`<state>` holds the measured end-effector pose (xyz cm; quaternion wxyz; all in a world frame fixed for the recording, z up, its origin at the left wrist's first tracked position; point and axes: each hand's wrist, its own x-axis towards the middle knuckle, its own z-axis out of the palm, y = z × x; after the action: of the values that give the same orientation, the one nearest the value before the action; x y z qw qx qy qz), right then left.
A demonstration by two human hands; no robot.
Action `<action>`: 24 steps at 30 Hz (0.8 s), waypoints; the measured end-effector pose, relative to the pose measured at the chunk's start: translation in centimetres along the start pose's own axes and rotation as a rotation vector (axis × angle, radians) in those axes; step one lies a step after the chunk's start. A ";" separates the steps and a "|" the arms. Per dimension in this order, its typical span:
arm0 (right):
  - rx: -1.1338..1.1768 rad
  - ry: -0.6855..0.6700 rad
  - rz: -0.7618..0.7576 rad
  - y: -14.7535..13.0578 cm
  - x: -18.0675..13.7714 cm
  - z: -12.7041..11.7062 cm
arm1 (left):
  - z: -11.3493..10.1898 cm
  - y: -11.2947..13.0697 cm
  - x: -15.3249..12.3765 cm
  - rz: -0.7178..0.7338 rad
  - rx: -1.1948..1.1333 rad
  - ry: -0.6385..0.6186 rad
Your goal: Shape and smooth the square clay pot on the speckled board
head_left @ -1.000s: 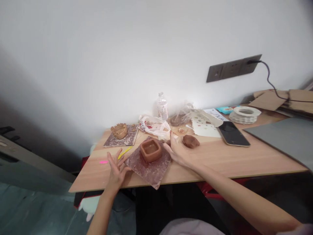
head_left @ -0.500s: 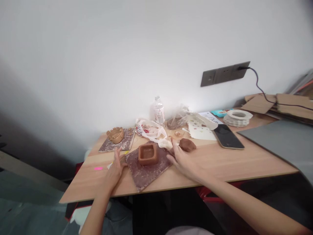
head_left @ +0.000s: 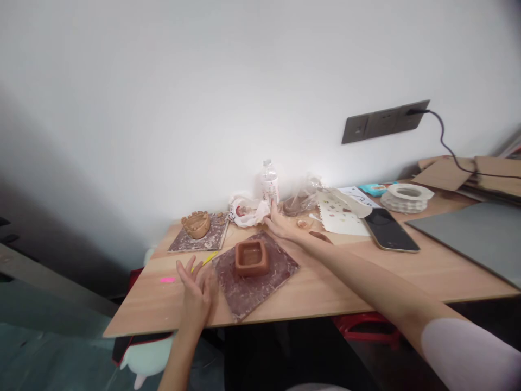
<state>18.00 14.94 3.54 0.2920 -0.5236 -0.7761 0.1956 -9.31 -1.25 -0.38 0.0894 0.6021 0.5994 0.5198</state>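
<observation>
A square, open-topped brown clay box (head_left: 251, 266) sits on a dark, clay-smeared board (head_left: 244, 298) in front of me. My left hand (head_left: 195, 293) is at the left of this board, fingers spread and holding nothing. Close to its fingertips lies a thin yellow tool (head_left: 210, 257), partly covered by the hand. My right hand (head_left: 281, 224) reaches past the board, fingers stretched out, against the edge of a crumpled white plastic bag (head_left: 247, 212). Under my right forearm a brown clay lump (head_left: 320, 236) is mostly hidden.
A round clay bowl (head_left: 197, 225) stands on a second board (head_left: 215, 236) at the left. Behind are a plastic bottle (head_left: 270, 184) and a clear bag (head_left: 301, 201). To the right lie a phone (head_left: 389, 231), a white ring-shaped object (head_left: 407, 198) and a grey laptop-like slab (head_left: 468, 233).
My right hand has moved away from me, beyond the board, and the white bag's loose end is bunched back. My left hand has turned with its fingers lifted, uncovering more of the yellow tool.
</observation>
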 end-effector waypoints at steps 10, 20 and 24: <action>-0.119 -0.108 -0.148 -2.0 1.3 -2.0 | -0.3 0.0 -0.3 -0.006 0.005 -0.057; -0.393 -0.176 -0.138 8.2 -3.6 -10.6 | 1.5 1.8 -0.6 -0.101 0.003 0.043; -0.446 -0.265 -0.138 10.4 -3.7 -9.7 | 1.9 2.5 -0.7 -0.105 0.033 0.038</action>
<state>32.70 15.34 3.63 0.0780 -0.4906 -0.8654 0.0661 -6.14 -1.51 0.18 0.0954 0.5613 0.6401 0.5158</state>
